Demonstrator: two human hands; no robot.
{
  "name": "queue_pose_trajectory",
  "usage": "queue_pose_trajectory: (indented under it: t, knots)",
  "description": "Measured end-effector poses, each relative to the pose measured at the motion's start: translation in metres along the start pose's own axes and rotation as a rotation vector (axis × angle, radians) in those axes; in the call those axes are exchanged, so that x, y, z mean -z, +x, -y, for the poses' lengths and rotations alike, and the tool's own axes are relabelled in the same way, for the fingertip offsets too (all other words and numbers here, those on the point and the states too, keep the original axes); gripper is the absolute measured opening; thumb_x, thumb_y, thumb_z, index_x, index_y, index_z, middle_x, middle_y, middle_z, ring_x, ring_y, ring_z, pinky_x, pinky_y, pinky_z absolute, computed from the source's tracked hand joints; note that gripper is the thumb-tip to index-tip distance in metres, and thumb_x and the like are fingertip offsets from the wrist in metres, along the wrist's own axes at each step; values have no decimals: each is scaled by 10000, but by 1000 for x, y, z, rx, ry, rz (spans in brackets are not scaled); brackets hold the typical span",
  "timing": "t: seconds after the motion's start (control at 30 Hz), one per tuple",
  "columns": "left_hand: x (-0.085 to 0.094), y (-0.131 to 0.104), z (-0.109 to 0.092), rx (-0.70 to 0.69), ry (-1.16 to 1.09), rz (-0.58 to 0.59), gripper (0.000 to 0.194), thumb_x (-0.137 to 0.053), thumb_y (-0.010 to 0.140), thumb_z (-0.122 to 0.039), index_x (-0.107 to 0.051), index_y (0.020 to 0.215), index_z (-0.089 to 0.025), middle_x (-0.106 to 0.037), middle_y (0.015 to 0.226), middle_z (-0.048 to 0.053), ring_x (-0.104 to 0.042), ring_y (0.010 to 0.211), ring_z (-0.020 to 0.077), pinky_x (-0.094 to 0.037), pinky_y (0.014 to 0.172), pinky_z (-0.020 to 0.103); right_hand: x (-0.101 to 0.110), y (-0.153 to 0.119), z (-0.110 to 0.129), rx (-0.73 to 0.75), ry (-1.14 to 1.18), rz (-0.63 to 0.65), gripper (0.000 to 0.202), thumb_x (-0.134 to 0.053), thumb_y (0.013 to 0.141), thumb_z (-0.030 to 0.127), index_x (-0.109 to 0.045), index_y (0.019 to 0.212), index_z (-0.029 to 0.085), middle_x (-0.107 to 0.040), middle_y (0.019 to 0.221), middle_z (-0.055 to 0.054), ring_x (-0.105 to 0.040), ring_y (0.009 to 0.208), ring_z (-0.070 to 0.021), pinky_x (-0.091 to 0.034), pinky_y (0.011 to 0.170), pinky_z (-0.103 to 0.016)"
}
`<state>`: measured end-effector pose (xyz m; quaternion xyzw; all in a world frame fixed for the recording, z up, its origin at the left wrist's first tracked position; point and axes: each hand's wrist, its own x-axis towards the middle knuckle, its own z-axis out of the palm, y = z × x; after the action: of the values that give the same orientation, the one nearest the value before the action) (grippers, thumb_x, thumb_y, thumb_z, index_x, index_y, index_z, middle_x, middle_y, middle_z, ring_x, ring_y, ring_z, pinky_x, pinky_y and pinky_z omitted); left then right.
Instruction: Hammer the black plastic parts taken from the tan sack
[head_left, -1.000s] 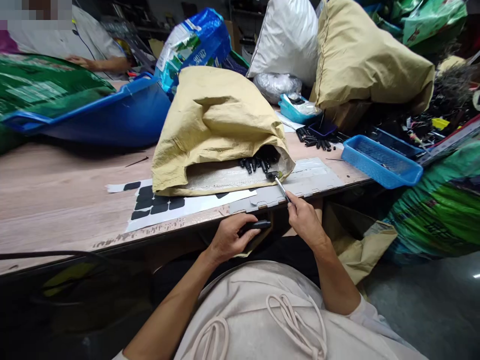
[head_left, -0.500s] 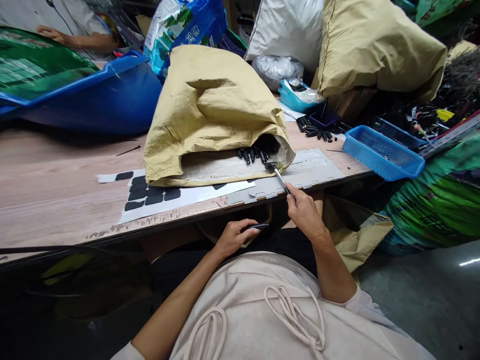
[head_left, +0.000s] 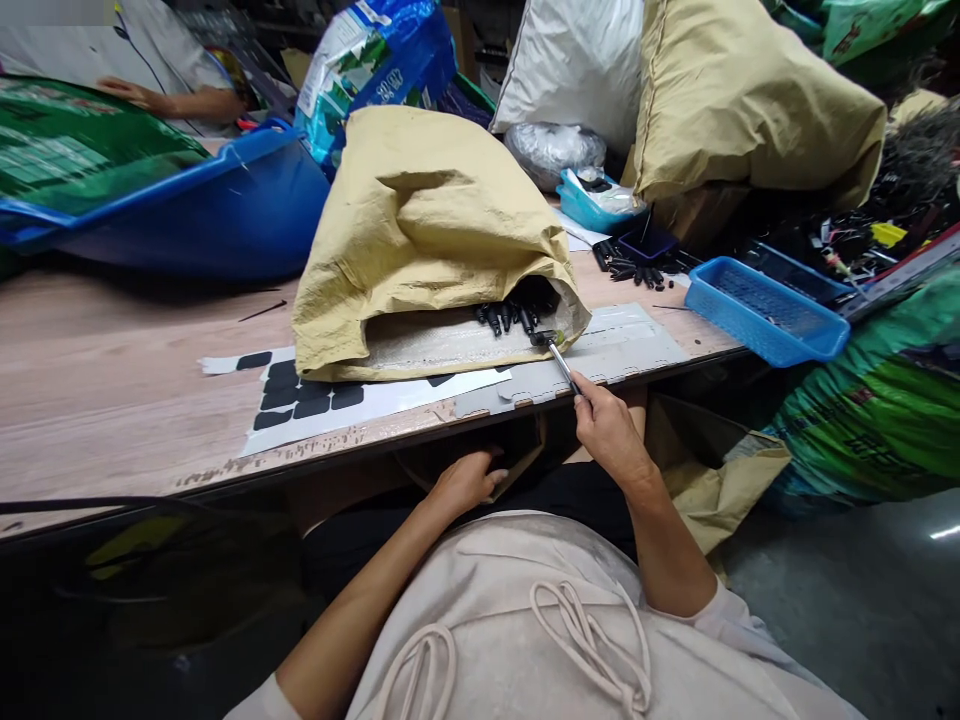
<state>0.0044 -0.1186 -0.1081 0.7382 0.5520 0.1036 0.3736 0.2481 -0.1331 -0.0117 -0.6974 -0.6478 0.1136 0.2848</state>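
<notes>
My right hand (head_left: 611,430) is closed around the dark lower end of a thin rod (head_left: 561,362) with a silver shaft. The rod's black head touches the lower lip of a yellow woven sack (head_left: 450,220) lying on the table. Several small black tapered parts (head_left: 506,316) show in the sack's mouth. Below the table edge, over my lap, my left hand (head_left: 469,480) has its thumb and index finger apart, with nothing visible between them; the other fingers are hidden. A yellow sack (head_left: 534,465) hangs open beside it.
A white sheet with black rounded squares (head_left: 315,398) and a grey board (head_left: 622,335) lie along the front edge. At right stands a blue basket (head_left: 765,310), near loose black parts (head_left: 641,270). A large blue tub (head_left: 247,200) is at left, a person's hand (head_left: 135,95) behind it.
The black pen-like piece in my left hand is no longer visible, and that hand's fingers have turned downward. My right hand still holds the rod at the sack mouth.
</notes>
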Motion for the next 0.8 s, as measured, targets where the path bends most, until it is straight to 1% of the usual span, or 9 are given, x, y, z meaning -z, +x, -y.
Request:
queue_pose_trajectory:
  t: [0.07,0.13,0.2,0.27,0.33,0.43,0.53,0.67,0.8]
  knots:
    - [27,-12,-31,-153,-59,98,275,-688,910,-410,-857,1071,-265,-842,922,68,-789,884,308,-573,779,377,0,0,1,2,4,2,521,-478,1042,167,-700,1512,207,-795,1360,-143,-751,1264,-314,-575,1118,-416]
    - [58,-12,-61,-268,-185,41,291,-645,939,-486,-841,935,-271,-817,824,41,-743,766,265,-549,716,360,0,0,0,4,10,-4,523,-474,1043,166,-697,1514,209,-802,1339,-142,-752,1258,-309,-573,1123,-419]
    - [88,3,-85,-274,-209,-169,331,-637,943,-525,-807,849,-259,-792,763,35,-707,723,249,-542,713,358,-1,-1,0,7,15,-14,525,-473,1043,169,-695,1516,212,-811,1305,-140,-757,1240,-304,-574,1123,-421]
    - [114,31,-101,-181,-134,-453,353,-623,967,-495,-782,810,-221,-792,797,54,-713,769,242,-537,767,348,-2,-1,-2,11,17,-19,524,-474,1039,173,-700,1510,211,-815,1283,-137,-763,1214,-300,-581,1110,-416]
    - [130,64,-109,-66,-25,-601,355,-637,983,-483,-777,819,-200,-808,874,88,-737,874,264,-540,816,343,-4,-1,-4,19,22,-26,523,-473,1038,178,-701,1508,211,-812,1286,-136,-764,1203,-295,-587,1100,-409]
    - [139,104,-114,112,110,-613,340,-663,987,-483,-794,876,-190,-817,1005,155,-754,1013,335,-554,877,386,-5,-1,-7,35,38,-39,518,-477,1039,184,-703,1503,220,-809,1291,-127,-757,1212,-282,-587,1099,-393]
    - [135,122,-113,200,173,-549,290,-702,956,-435,-808,928,-166,-802,1083,219,-750,1047,396,-558,889,445,-6,-1,-9,48,48,-34,514,-485,1038,191,-702,1503,220,-812,1272,-125,-754,1212,-277,-589,1100,-389]
    - [133,117,-97,123,215,-505,205,-746,854,-348,-817,870,-156,-802,935,190,-738,925,350,-532,787,385,-5,0,-9,53,58,-10,524,-479,1038,188,-688,1519,197,-805,1292,-141,-748,1237,-283,-580,1118,-398]
    - [152,90,-74,-32,200,-388,187,-781,791,-369,-819,788,-186,-758,730,87,-684,775,258,-442,674,306,-4,-1,-6,36,72,-2,521,-489,1038,186,-686,1520,210,-800,1318,-137,-744,1251,-281,-579,1124,-398]
